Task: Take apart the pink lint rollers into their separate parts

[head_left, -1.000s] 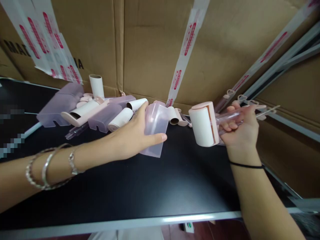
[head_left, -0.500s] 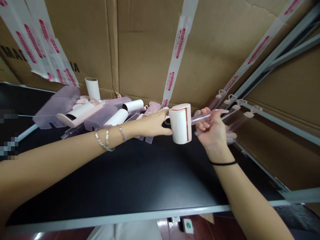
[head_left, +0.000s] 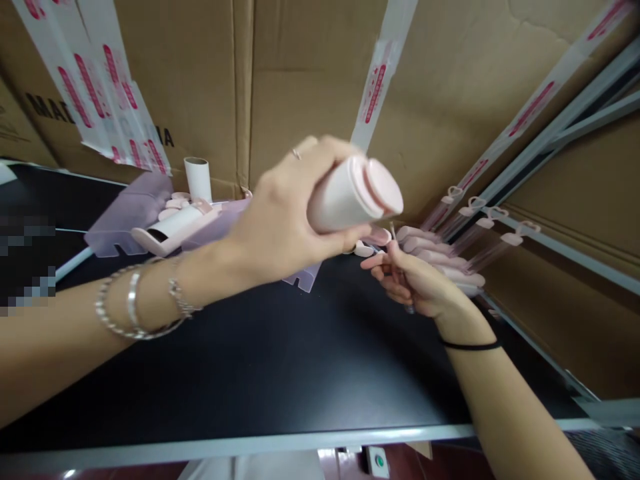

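Observation:
My left hand (head_left: 285, 207) is wrapped round a white roller (head_left: 340, 200) with a pale pink end cap (head_left: 384, 187), held up above the black shelf. Lower and to the right, my right hand (head_left: 413, 280) has its fingers closed round a thin rod (head_left: 393, 231), most of which the fingers hide. Just behind my right hand, small pink and white pieces (head_left: 364, 249) show in part between the two hands.
Purple translucent covers (head_left: 127, 213), a white roll in a pink holder (head_left: 175, 222) and an upright white tube (head_left: 199, 179) are at the back left. Several pink-handled pieces (head_left: 435, 257) lean at the right near the metal frame (head_left: 575, 127). Cardboard (head_left: 300, 87) stands behind.
My left hand has closed round the white roller and raised it towards the camera, tilting it. My right hand is slightly lower, with the clear pink handle no longer visible in it.

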{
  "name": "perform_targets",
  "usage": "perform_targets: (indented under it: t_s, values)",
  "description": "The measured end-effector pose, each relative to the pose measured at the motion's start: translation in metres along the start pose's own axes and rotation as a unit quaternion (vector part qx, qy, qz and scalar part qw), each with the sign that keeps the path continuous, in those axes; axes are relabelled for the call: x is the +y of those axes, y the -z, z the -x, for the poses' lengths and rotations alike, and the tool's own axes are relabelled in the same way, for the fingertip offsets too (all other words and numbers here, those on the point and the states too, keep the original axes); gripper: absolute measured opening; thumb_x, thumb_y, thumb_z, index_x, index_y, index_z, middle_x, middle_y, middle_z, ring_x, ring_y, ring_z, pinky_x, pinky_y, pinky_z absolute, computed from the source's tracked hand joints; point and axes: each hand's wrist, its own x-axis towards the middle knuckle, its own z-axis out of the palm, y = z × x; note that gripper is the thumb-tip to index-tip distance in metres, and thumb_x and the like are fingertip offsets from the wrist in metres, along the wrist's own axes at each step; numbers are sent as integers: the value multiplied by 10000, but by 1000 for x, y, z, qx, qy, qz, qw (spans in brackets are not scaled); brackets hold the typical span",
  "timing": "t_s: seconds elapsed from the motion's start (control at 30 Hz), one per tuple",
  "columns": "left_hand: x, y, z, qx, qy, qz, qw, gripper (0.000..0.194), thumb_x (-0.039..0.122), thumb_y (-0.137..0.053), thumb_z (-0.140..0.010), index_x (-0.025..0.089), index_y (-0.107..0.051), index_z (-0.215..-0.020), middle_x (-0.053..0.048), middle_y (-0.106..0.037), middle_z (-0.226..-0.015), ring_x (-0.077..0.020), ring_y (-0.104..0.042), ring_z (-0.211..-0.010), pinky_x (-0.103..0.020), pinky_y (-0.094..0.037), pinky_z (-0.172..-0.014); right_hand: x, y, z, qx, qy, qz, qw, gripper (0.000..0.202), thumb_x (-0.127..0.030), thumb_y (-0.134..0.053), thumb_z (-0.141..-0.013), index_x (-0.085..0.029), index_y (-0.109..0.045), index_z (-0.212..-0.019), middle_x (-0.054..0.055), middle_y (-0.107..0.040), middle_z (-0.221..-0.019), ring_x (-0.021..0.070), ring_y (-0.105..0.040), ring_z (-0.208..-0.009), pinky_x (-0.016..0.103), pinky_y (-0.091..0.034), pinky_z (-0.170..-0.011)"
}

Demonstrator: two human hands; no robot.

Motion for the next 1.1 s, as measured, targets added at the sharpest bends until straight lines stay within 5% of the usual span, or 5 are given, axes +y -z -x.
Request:
perform_targets:
  t_s: [0.2,0.43,0.6,0.83,1.1]
  values:
    - [9,30,-13,13,26,-72,997,408,354,-701,-725,213,-550,-1077,-9,-559,-1079,-190,-544,-953,-290,-433,-801,34,4,-25,146,91,334,927,453,-632,-493,-770,-193,-562,-679,20,-571,-642,147,-530,-598,270,-411,-566]
    - [-13,15,-21,125,250,303,911,228,357,-668,-748,247,-519,-882,-28,-577,-879,-238,-613,-800,-373,-533,-612,28,10,-28,186,185,325,909,547,-648,-324,-848,-196,-627,-909,110,-651,-1051,258,-567,-1051,410,-399,-939]
    - [-15,-25,2,241,257,435,829,154,385,-493,-893,243,-435,-909,-4,-541,-883,-168,-597,-827,-333,-539,-700,17,-33,1,-4,304,17,952,560,-628,-468,-818,-275,-470,-1252,71,-538,-1311,216,-506,-1199,396,-422,-975]
    - [-18,-66,62,-3,230,376,898,469,336,-670,-783,222,-375,-1129,-82,-474,-1269,-194,-481,-1196,-347,-439,-979,23,-81,21,-46,172,-192,965,504,-591,-592,-759,-219,-533,-1093,66,-646,-1099,210,-599,-1004,340,-481,-866]
    - [-33,-46,38,-94,262,254,926,437,444,-631,-783,163,-507,-1093,-74,-600,-1058,-190,-588,-956,-318,-514,-771,16,-45,9,80,246,37,965,382,-563,-531,-815,-227,-539,-998,1,-596,-904,133,-526,-761,246,-422,-668]
